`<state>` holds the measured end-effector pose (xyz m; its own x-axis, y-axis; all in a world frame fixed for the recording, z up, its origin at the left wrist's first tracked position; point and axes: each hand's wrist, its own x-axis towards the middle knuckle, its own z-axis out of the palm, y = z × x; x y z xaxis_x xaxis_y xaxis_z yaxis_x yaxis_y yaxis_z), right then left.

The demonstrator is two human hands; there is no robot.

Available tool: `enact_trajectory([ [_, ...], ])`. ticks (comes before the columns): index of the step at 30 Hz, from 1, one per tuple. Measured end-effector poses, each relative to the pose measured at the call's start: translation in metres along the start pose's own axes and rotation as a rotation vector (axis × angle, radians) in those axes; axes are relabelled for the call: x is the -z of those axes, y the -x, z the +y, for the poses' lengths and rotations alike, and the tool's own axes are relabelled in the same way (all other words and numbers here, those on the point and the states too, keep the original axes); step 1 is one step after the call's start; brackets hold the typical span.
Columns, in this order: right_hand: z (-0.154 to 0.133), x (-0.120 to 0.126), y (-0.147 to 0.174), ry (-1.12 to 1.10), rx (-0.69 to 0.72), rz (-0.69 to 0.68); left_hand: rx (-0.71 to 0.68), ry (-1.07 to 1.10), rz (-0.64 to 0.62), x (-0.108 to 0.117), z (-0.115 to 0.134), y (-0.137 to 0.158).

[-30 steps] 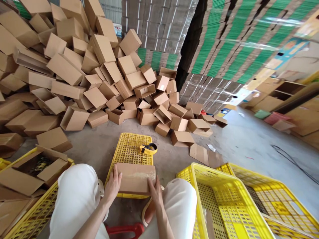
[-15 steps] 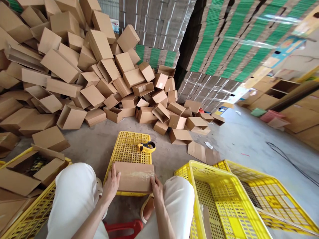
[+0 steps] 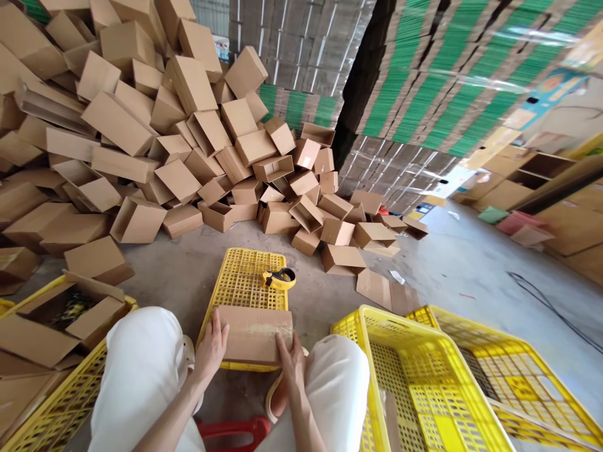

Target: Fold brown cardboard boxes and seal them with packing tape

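Note:
A closed cardboard box (image 3: 252,333) with clear tape across its top rests on an upturned yellow plastic crate (image 3: 240,273) between my knees. My left hand (image 3: 213,342) grips the box's left end, fingers on the top edge. At the right end, my right hand (image 3: 291,358) has its fingers on the top face near the corner, holding the box from that side. Behind the box, a yellow and black tape dispenser (image 3: 279,279) lies on the crate.
A large heap of cardboard boxes (image 3: 188,150) fills the back left. Yellow crates (image 3: 424,376) stand at my right. On my left, an open carton (image 3: 38,336) with dark contents sits in another yellow crate (image 3: 89,383). Flattened cardboard stacks (image 3: 424,81) rise behind.
My right hand has shifted left and its fingers now reach further onto the box's top. The left hand and the box stay in place on the crate.

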<state>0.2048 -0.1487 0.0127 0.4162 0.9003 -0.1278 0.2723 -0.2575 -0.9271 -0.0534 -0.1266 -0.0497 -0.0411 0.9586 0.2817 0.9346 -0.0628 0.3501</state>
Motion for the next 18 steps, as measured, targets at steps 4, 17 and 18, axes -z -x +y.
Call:
enact_trajectory([
  [4,-0.003,0.005,-0.006,0.01,0.011,-0.014,0.001,-0.032,0.012,0.002,0.003,-0.001],
  [17,-0.017,0.003,0.001,0.168,0.002,0.01,0.043,-0.073,0.07,0.007,0.01,-0.004],
  [18,-0.014,0.004,-0.002,0.183,0.013,0.021,0.043,-0.063,0.073,0.006,0.01,-0.003],
])
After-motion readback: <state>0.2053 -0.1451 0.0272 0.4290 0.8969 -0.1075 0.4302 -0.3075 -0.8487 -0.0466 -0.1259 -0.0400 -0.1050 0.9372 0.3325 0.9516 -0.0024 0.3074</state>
